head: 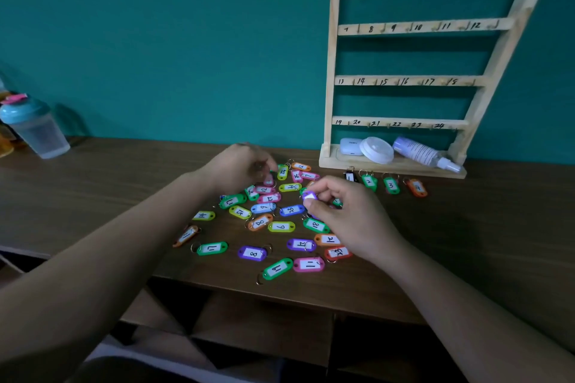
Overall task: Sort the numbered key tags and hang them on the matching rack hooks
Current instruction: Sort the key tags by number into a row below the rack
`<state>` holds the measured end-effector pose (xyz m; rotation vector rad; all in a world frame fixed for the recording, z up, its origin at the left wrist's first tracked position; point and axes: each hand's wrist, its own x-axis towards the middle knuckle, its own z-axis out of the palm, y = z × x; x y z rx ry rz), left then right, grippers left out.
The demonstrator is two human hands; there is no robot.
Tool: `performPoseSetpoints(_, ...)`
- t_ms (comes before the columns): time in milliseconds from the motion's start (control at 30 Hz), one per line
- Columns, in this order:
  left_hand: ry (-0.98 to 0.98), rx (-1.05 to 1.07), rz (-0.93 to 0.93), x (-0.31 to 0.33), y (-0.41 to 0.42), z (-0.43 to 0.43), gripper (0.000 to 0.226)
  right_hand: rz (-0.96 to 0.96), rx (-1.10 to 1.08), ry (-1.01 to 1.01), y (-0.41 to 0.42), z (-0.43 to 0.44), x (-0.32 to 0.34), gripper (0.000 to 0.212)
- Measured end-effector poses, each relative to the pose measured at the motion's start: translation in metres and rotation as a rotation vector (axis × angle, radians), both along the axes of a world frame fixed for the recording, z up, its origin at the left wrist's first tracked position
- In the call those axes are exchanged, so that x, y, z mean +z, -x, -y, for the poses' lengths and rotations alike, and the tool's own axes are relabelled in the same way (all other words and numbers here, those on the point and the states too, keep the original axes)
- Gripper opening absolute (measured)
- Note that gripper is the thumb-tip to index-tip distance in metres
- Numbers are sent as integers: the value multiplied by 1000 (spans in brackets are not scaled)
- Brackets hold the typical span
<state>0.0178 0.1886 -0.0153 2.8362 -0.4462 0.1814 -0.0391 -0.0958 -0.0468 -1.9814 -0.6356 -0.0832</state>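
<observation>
In the head view, a purple tag [309, 196] is pinched between the fingers of the right hand [342, 214], just above the loose pile of key tags [264, 221] on the worktop [482, 242]; its number cannot be read. The left hand [239, 165] is blurred over the pile, and its grip cannot be told. Before the rack [329, 71], whose hooks are marked 1 to 24, tags 1 to 4 [391, 185] are laid. Upside-down handwritten digits, 6 and 9 especially, could be misread, so a wrong hook might be chosen.

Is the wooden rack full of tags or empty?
Empty: no tag hangs on any visible hook of the rack; the key tags lie on the table, one purple tag pinched in the right hand.
</observation>
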Motion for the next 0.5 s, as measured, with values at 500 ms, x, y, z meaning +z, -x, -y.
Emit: performPoseSetpoints(500, 36, 66, -157, 14, -19, 14, 10, -25, -110, 10, -9, 13, 6, 5)
